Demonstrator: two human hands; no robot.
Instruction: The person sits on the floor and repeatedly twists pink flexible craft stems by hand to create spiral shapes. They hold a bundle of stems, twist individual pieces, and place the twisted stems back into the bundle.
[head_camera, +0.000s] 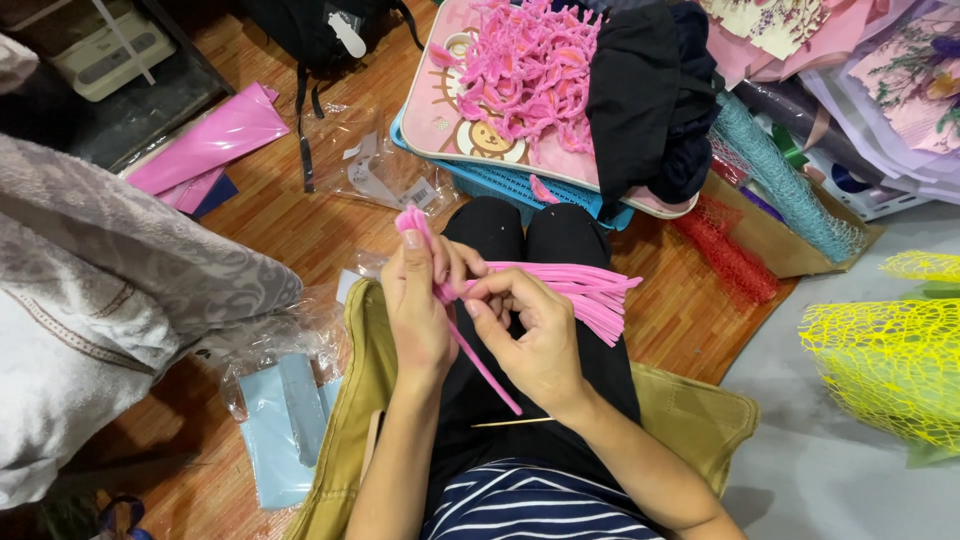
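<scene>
Pink pipe cleaners (585, 290) bundle, long axis horizontal, tips right; left hand (418, 305), right hand (535, 340) pinch strands; pink tray (445, 120) ahead.

We see a floor of reddish woven matting (290, 215) beyond the hands, and to the right of them it gives way to a smooth grey floor (830, 470). Under the person lies an olive cushion (690, 415). Left of the hands there is a grey and white patterned blanket (100, 290), and below it some pale blue sheets in clear plastic (275, 425). Further ahead, a pink tray (455, 125) rests on a blue basket (520, 185), with dark cloth (650, 90) beside it. Far right we find yellow netting (885, 365), and teal mesh (780, 180) lies above it. The light is soft and even.
</scene>
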